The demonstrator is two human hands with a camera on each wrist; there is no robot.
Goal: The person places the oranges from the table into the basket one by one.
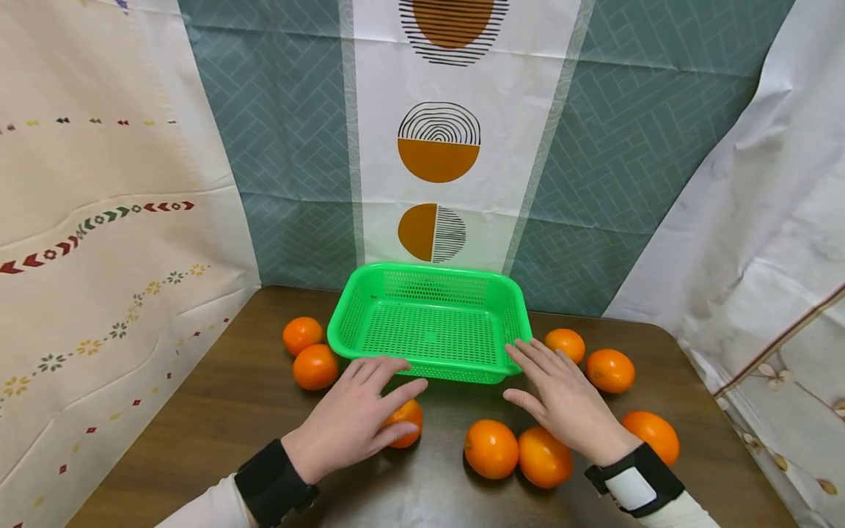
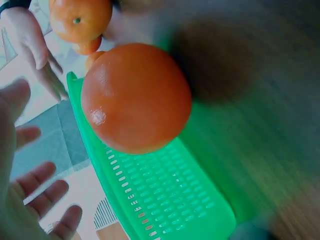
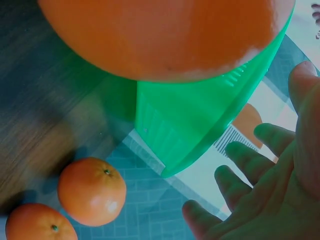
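Note:
My left hand (image 1: 350,418) hovers with spread fingers over an orange (image 1: 411,418), partly covering it in the head view. In the left wrist view that orange (image 2: 135,97) fills the middle, apart from the fingers (image 2: 47,197). On the other side my right hand (image 1: 568,400) reaches forward, fingers extended, its fingertips overlapping the right front corner of a green plastic basket (image 1: 429,370). The basket holds nothing. Below the right hand, two oranges sit side by side, one nearer the middle (image 1: 491,449) and one by the wrist (image 1: 545,458). Neither hand holds anything.
Two oranges (image 1: 315,367) stand left of the basket. On the right are an orange by the basket (image 1: 565,345), another beside it (image 1: 610,370) and one behind the right wrist (image 1: 652,436). A patterned cloth (image 1: 290,147) hangs behind the brown table (image 1: 218,396).

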